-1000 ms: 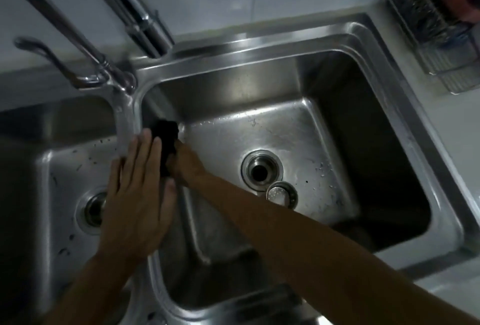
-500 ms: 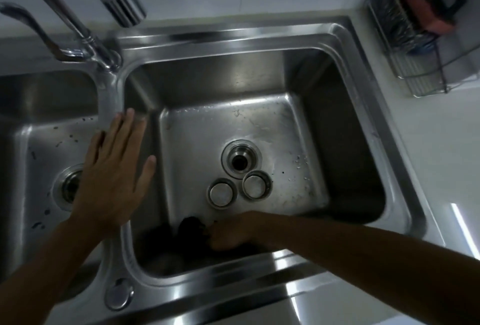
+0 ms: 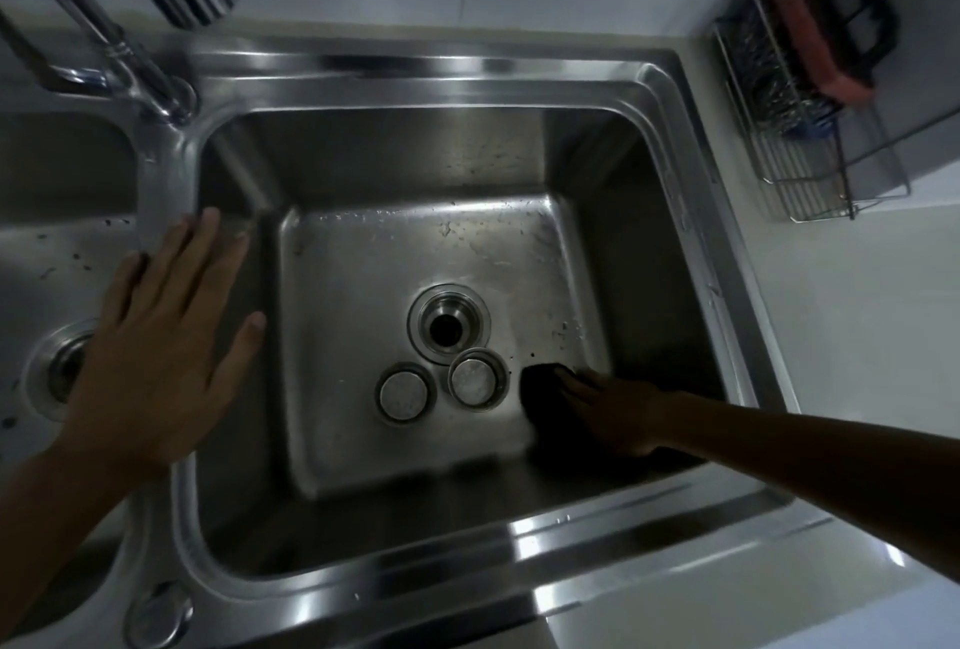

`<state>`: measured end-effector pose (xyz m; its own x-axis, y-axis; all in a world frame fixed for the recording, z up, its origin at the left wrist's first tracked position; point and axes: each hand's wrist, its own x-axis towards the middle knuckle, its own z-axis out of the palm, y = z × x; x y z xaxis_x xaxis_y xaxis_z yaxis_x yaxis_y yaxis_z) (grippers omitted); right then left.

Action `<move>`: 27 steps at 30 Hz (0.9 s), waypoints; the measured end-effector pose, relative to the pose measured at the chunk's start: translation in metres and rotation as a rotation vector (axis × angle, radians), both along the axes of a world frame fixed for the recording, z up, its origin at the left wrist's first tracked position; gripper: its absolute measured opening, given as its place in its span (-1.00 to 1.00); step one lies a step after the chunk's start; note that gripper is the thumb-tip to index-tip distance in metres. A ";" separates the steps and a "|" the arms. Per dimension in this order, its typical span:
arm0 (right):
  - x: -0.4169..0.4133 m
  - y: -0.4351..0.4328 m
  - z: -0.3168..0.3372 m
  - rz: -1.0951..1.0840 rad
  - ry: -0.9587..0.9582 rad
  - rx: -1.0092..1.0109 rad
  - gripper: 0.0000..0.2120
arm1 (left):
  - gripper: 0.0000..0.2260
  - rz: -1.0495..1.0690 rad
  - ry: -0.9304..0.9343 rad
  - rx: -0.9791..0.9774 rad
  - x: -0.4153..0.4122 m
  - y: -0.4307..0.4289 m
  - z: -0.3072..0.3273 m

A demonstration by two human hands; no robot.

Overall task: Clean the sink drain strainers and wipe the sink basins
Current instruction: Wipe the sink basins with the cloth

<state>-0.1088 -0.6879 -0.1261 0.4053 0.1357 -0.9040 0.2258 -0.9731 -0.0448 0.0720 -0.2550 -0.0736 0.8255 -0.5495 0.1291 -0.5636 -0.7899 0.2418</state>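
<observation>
Head view: our left hand lies flat, fingers spread, on the divider between the basins. Our right hand presses a dark sponge against the right basin floor. Two strainers sit just left of the sponge, below the open drain.

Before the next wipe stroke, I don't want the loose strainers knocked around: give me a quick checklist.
1. Right hand presses the dark sponge on the basin floor: ok.
2. Two strainers lie loose beside the sponge, in its path: not ok.
3. Drain open, uncovered: ok.
4. Left hand flat on the divider, bracing: ok.
5. Floor free of specks near the sponge: not ok.
6. Strainers clean: cannot tell.
</observation>
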 end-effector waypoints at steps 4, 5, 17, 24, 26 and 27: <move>0.018 0.024 -0.031 0.060 -0.425 0.027 -0.29 | -0.39 0.022 -0.018 -0.010 0.001 0.000 -0.003; 0.030 0.028 -0.040 0.039 -0.525 0.043 -0.29 | -0.39 0.022 -0.012 -0.007 0.002 0.000 -0.004; 0.078 0.002 -0.059 -0.596 -0.754 -0.041 -0.26 | -0.39 0.035 0.064 0.029 -0.001 -0.003 0.005; 0.138 0.053 -0.056 -0.584 -0.813 0.234 -0.24 | -0.36 0.038 0.123 0.060 -0.004 -0.007 0.017; 0.142 0.067 -0.055 -0.346 -0.731 0.433 -0.26 | -0.36 0.037 0.139 0.070 -0.004 -0.009 0.019; 0.141 0.072 -0.054 -0.243 -0.691 0.495 -0.30 | -0.36 0.036 0.144 0.069 -0.004 -0.009 0.020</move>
<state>0.0320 -0.6163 -0.1803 0.9080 0.2854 -0.3068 0.1475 -0.9030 -0.4036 0.0678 -0.2640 -0.0533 0.8519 -0.5229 -0.0285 -0.4984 -0.8262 0.2625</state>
